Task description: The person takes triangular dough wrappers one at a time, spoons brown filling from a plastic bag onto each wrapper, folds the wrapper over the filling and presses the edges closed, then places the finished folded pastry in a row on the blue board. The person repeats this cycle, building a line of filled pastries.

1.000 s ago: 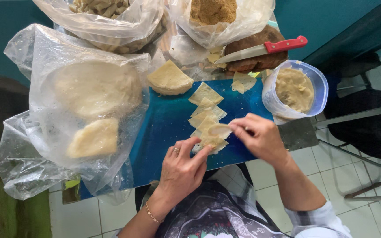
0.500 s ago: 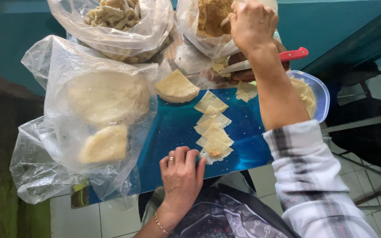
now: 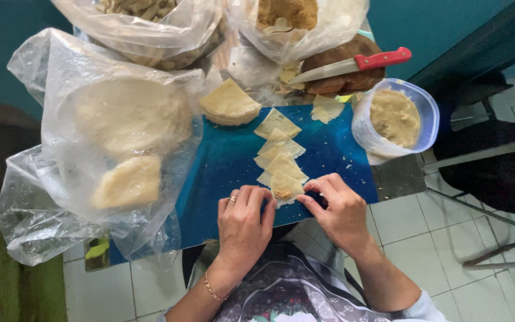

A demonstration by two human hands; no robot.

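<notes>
Filled wrapper lies between left hand and right hand fingertips.

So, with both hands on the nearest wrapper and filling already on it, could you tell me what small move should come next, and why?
Probably fold it shut: both the left hand and right hand pinch the nearest wrapper, a dab of filling sits on it, and it lies open.

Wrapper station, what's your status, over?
Left hand and right hand pinching nearest filled triangular wrapper. More wrappers lined up beyond. Filling tub right. Nothing blocking.
</notes>
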